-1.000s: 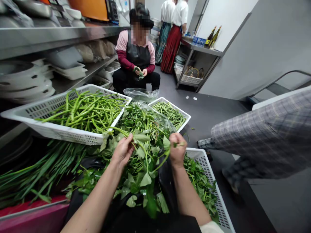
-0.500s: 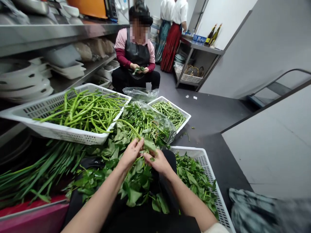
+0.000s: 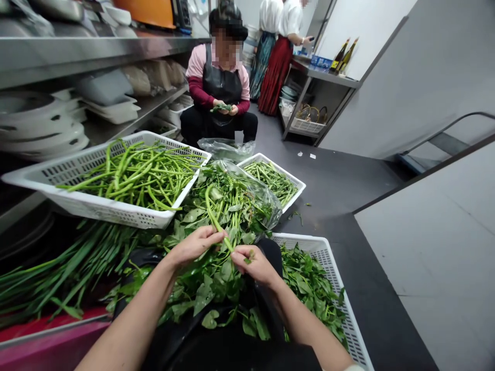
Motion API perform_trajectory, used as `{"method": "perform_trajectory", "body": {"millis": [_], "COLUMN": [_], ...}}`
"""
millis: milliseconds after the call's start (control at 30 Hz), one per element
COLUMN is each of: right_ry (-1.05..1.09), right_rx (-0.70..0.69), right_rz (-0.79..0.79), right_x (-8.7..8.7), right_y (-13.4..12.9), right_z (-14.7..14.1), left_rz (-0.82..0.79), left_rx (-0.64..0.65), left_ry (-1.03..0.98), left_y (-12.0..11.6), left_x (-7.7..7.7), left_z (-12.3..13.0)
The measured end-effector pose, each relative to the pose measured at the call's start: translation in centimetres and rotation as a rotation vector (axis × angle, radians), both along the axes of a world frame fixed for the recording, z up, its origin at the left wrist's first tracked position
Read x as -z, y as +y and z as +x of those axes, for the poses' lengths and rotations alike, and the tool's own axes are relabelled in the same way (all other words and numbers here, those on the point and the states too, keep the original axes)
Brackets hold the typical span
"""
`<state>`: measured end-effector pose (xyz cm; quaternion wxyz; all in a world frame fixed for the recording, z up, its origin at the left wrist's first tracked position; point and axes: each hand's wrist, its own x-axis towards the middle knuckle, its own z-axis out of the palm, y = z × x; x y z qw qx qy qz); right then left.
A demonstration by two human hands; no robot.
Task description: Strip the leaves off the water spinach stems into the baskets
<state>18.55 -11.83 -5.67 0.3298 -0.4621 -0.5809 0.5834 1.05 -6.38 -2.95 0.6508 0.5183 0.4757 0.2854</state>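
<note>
Between my hands runs a thick green vegetable stem (image 3: pixel 214 212), curved at its far end. My left hand (image 3: pixel 199 243) grips it partway along, thumb and fingers closed. The fingertips of my right hand (image 3: pixel 253 264) pinch its near end, and a scrap of leaf clings to that hand. Leafy greens (image 3: pixel 216 288) lie on my lap below both hands. Just beyond, more leafy stems (image 3: pixel 232 196) spill from a clear plastic bag (image 3: pixel 268 198).
Bare stems fill a white basket (image 3: pixel 147 221) at left; another basket (image 3: pixel 299 188) of stems stands ahead. Leaves fill the basket (image 3: pixel 338 278) at right. Long green leaves (image 3: pixel 73 268) lie at lower left. A co-worker (image 3: pixel 222 77) sits opposite, holding greens. Metal shelves (image 3: pixel 96 54) line the left.
The large leaf between my hands no longer shows there, and the stem is now bare. My hands have moved slightly apart, the right one lower.
</note>
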Motion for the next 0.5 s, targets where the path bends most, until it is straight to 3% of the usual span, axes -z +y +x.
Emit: {"method": "perform_trajectory", "body": {"millis": [100, 200, 267, 367, 433, 500], "right_ry": [0.145, 0.259, 0.351, 0.403, 0.383, 0.384], "right_rx": [0.095, 0.121, 0.134, 0.157, 0.125, 0.111], "right_rz": [-0.123, -0.21, -0.246, -0.28, -0.303, -0.328], "right_x": [0.2, 0.1, 0.0, 0.0, 0.0, -0.1], "right_y": [0.1, 0.1, -0.1, -0.7, -1.1, -1.4], "right_z": [0.3, 0.5, 0.6, 0.5, 0.3, 0.3], "left_rz": [0.011, -0.019, -0.019, -0.012, -0.014, -0.008], "left_rx": [0.134, 0.069, -0.044, -0.337, -0.549, -0.669], "left_ry": [-0.028, -0.045, -0.056, -0.072, -0.005, 0.098], "left_y": [-0.2, -0.4, -0.2, 1.2, 2.5, 4.0], "left_x": [-0.8, -0.4, 0.6, 2.2, 2.9, 3.2], "left_z": [-0.7, -0.5, -0.3, -0.6, -1.4, -2.6]}}
